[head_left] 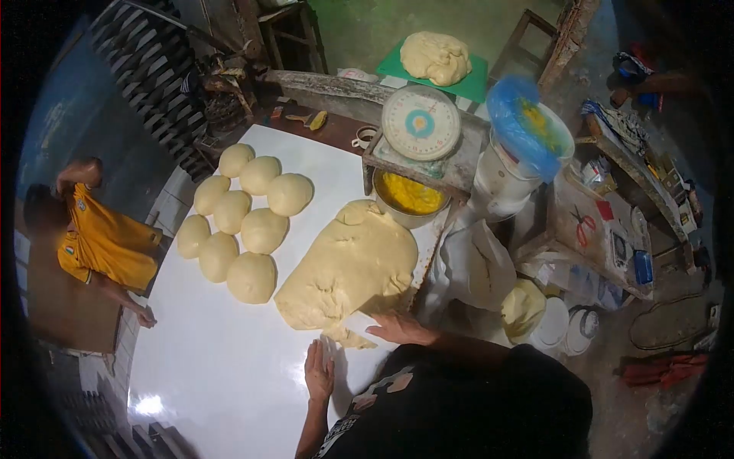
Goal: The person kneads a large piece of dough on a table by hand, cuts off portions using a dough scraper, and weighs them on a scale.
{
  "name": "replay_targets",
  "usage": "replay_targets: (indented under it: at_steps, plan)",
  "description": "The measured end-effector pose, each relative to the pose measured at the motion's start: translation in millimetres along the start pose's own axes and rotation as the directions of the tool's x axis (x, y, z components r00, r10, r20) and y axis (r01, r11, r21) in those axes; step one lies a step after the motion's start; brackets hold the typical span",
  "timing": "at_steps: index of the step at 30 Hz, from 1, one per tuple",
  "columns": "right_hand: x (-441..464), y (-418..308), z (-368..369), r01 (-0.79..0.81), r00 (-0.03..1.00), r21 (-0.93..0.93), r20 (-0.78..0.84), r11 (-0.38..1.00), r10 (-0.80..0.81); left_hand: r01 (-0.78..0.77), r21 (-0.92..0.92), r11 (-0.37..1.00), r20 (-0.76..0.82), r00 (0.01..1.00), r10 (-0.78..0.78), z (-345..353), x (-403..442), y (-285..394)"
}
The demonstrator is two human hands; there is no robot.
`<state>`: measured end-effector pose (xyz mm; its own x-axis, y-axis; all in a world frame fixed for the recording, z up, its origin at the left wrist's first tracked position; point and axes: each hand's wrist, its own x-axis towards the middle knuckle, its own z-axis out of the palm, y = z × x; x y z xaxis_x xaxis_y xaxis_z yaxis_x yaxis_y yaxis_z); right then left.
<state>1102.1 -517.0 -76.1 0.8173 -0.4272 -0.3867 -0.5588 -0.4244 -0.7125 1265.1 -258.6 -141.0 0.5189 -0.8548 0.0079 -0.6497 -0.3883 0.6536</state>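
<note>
A large slab of pale yellow dough (355,256) spreads over the white tabletop. At its near edge my right hand (401,327) grips a flat white dough scraper (359,325), its blade against a ragged flap of dough. My left hand (319,371) is beside that flap, fingers stretched out and nothing in them. Several rounded dough balls (251,277) sit in rows left of the slab.
Behind the slab are a dial scale (420,122) on a wooden stand and a bowl of yellow filling (413,193). More dough (436,57) rests on a green board (475,80). A bucket (505,172) stands right. A person in a yellow shirt (107,237) is at the left edge.
</note>
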Motion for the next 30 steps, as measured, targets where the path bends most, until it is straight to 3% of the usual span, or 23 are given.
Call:
replay_targets:
  at_steps: [2, 3, 6, 14, 17, 22, 25, 26, 27, 28, 29, 30]
  plan:
    - [8, 0, 18, 0.155, 0.987, 0.006, 0.038, 0.988, -0.155, 0.019, -0.018, 1.0, -0.007, 1.0, -0.019, 9, -14, -1]
    - [-1, -16, 16, 0.197, 0.98, 0.02, -0.029, 0.98, -0.196, 0.038, -0.068, 0.997, -0.029, 0.999, -0.04, 6, -15, 11]
    - [5, -14, 30, 0.211, 0.977, -0.013, 0.018, 0.977, -0.211, 0.019, -0.069, 0.997, -0.013, 1.0, -0.02, 15, -12, 12]
    - [-9, -8, 12, 0.086, 0.996, -0.013, -0.022, 0.996, -0.087, -0.082, -0.052, 0.995, -0.058, 0.995, 0.079, -1, 34, 16]
    - [-6, -11, -1, 0.007, 1.0, -0.003, 0.014, 1.0, -0.007, -0.05, 0.149, 0.988, -0.284, 0.955, 0.091, -5, 62, 0]
    - [-1, -9, -7, -0.033, 0.999, 0.016, 0.021, 0.999, 0.032, -0.108, 0.248, 0.963, -0.182, 0.971, 0.156, -13, 83, -11]
    - [9, 17, 5, 0.062, 0.981, -0.022, -0.184, 0.998, -0.065, -0.071, 0.221, 0.973, -0.156, 0.982, 0.107, -15, 77, -6]
    - [11, 28, 13, 0.061, 0.972, -0.007, -0.228, 0.998, -0.061, 0.016, -0.044, 0.999, -0.215, 0.976, -0.025, -17, 73, -3]
    - [10, 33, 7, 0.084, 0.968, 0.184, -0.247, 0.979, -0.036, 0.115, -0.303, 0.946, -0.242, 0.951, -0.193, -19, 59, -3]
    - [21, 71, 19, 0.104, 0.973, 0.407, -0.229, 0.908, -0.009, 0.174, -0.344, 0.923, -0.237, 0.935, -0.264, -16, 43, -9]
    - [14, 69, 2, 0.018, 0.979, 0.414, -0.193, 0.91, 0.069, 0.324, -0.38, 0.867, -0.128, 0.909, -0.396, -21, 30, 2]
    - [7, 62, -18, -0.068, 0.977, 0.418, -0.156, 0.906, 0.146, 0.291, -0.332, 0.897, -0.083, 0.938, -0.335, -1, 9, -24]
